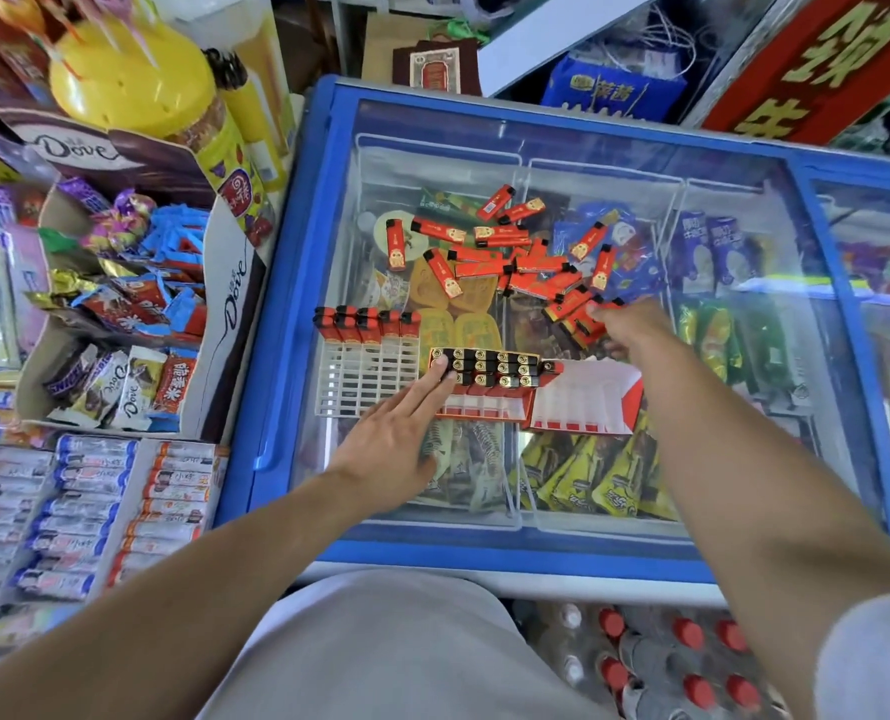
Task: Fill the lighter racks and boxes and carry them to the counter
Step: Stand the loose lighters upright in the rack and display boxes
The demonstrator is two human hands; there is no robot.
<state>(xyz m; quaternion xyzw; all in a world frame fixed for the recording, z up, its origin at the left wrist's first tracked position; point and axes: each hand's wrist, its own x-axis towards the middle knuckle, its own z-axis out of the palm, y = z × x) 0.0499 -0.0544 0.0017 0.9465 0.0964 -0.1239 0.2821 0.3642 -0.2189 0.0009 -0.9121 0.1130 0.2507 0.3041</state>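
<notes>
Several loose red lighters (515,252) lie scattered on the glass lid of a blue chest freezer (297,262). A white plastic rack (367,376) holds one row of upright red lighters along its far edge. Beside it a red and white lighter box (489,402) carries rows of lighters with black tops. My left hand (396,433) lies flat, its straight fingertips touching the box's left lighters. My right hand (627,327) reaches into the near edge of the loose pile and pinches a red lighter. The box's open flap (588,402) lies to the right.
A Dove display carton (136,304) full of wrapped chocolates stands left of the freezer. Trays of candy rolls (94,506) sit below it. A yellow lollipop tub (131,75) rises at the back left. Bottles with red caps (682,662) stand under the freezer's front.
</notes>
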